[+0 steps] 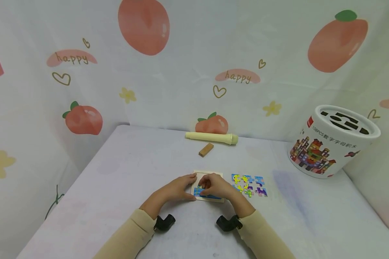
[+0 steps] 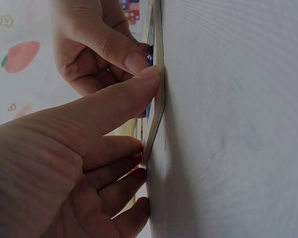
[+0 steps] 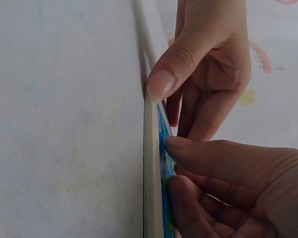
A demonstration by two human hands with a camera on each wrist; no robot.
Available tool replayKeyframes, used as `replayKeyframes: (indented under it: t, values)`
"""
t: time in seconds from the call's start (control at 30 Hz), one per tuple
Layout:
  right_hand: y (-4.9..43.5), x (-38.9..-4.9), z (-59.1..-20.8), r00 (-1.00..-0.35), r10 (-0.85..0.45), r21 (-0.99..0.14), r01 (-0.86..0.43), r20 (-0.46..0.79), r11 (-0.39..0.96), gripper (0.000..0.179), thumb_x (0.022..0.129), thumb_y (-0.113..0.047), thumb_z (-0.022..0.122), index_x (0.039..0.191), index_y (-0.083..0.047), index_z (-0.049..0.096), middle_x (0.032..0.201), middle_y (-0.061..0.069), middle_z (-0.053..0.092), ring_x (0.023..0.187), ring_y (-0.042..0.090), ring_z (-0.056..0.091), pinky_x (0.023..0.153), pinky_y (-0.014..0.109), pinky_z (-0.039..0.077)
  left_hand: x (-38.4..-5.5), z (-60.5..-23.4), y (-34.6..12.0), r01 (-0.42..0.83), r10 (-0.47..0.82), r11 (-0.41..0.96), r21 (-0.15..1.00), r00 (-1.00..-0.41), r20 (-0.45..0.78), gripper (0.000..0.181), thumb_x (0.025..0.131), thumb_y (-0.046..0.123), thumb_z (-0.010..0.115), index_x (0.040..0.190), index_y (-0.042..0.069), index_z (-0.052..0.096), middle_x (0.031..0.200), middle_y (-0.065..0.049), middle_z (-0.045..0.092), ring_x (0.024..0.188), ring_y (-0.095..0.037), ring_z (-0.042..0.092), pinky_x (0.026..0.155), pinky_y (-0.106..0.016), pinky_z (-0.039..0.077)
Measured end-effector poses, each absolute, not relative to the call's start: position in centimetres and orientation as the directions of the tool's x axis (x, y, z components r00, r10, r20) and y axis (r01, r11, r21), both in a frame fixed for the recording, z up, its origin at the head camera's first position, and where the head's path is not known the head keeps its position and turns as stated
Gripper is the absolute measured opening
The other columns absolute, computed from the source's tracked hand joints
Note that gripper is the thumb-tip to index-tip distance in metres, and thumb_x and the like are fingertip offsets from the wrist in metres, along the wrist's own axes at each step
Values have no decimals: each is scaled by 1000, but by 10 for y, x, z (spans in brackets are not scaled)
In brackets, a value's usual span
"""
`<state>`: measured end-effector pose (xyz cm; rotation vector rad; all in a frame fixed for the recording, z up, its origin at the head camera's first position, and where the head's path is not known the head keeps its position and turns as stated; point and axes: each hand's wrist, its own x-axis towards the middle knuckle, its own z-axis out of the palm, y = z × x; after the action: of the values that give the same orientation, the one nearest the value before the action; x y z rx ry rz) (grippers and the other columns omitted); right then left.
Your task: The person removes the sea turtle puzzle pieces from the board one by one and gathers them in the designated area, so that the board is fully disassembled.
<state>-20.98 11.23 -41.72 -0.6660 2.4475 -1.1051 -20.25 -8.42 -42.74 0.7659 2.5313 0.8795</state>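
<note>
A shallow wooden puzzle tray point(image 1: 209, 171) lies on the table in the head view, with blue puzzle pieces point(image 1: 214, 196) along its near side. My left hand point(image 1: 178, 187) grips the tray's left side, its thumb at the near corner and the fingers along the left edge. Over the tray, my right hand point(image 1: 218, 186) has thumb and fingers curled down onto a blue puzzle piece point(image 3: 164, 126), pinching it at the tray's surface. That piece's outline is mostly hidden by the fingers. Loose jigsaw pieces point(image 1: 260, 192), yellow, blue and purple, lie just right of the tray.
Behind the tray lie a small wooden block point(image 1: 206, 149) and a pale yellow toy microphone point(image 1: 210, 137). A white tub point(image 1: 327, 144) with printed toy-block pictures stands at the back right. A patterned cloth point(image 1: 181, 79) hangs behind the table.
</note>
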Motion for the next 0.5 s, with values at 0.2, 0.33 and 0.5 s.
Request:
replayKeyframes:
  t: [0.2, 0.33, 0.5]
  values:
    - [112, -210, -419, -819, -558, -787, -253, -135, 563, 23, 79, -3, 71, 99, 2, 61, 85, 6, 59, 72, 11, 50, 63, 17, 45, -203, -428, -84, 371, 592, 657, 657, -793, -143, 74, 80, 23, 74, 139, -3, 38, 151, -14, 30, 140, -32, 26, 114, -46, 25]
    - [113, -211, -419, -821, -553, -807, -227, -143, 546, 22, 79, -2, 70, 98, 1, 59, 86, 7, 57, 71, 12, 50, 63, 18, 45, -203, -427, -83, 371, 591, 657, 656, -794, -143, 74, 80, 23, 74, 139, -3, 39, 151, -14, 30, 140, -31, 26, 114, -46, 25]
    - [114, -211, -419, -821, -552, -827, -206, -145, 524, 21, 81, -1, 68, 98, 0, 56, 86, 6, 56, 74, 12, 51, 66, 19, 47, -203, -427, -83, 377, 592, 661, 649, -793, -142, 73, 80, 23, 74, 139, -4, 39, 151, -14, 30, 140, -31, 26, 114, -45, 25]
